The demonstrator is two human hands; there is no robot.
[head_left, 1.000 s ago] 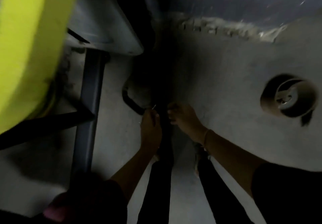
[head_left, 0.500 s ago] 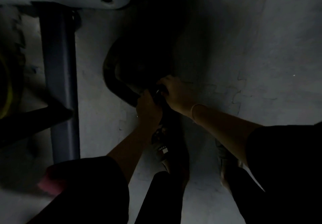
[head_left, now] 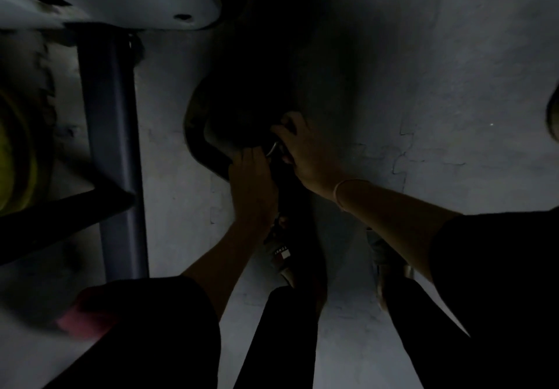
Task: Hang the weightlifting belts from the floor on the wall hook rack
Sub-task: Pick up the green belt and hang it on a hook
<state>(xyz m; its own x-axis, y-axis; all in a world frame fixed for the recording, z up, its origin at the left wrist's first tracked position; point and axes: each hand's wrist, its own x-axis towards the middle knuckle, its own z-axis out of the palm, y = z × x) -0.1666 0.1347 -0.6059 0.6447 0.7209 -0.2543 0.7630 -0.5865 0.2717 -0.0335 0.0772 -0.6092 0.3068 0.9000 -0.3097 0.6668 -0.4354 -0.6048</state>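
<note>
- Head view looks down past dark trousers and a shoe [head_left: 279, 255] onto the grey floor [head_left: 423, 116].
- Both forearms reach forward and down with the wrists close together. The left hand [head_left: 251, 186] sits slightly nearer than the right hand [head_left: 305, 152].
- Left fingers curl over the belt [head_left: 196, 140] strap. Right fingers bend round the buckle [head_left: 272, 148] end, though the dimness hides the exact grip.
- The belt lies on the floor just beyond the fingers, its loop curving away leftward toward the grey post [head_left: 112, 146].
- Lifting it looks like the next step.
</note>
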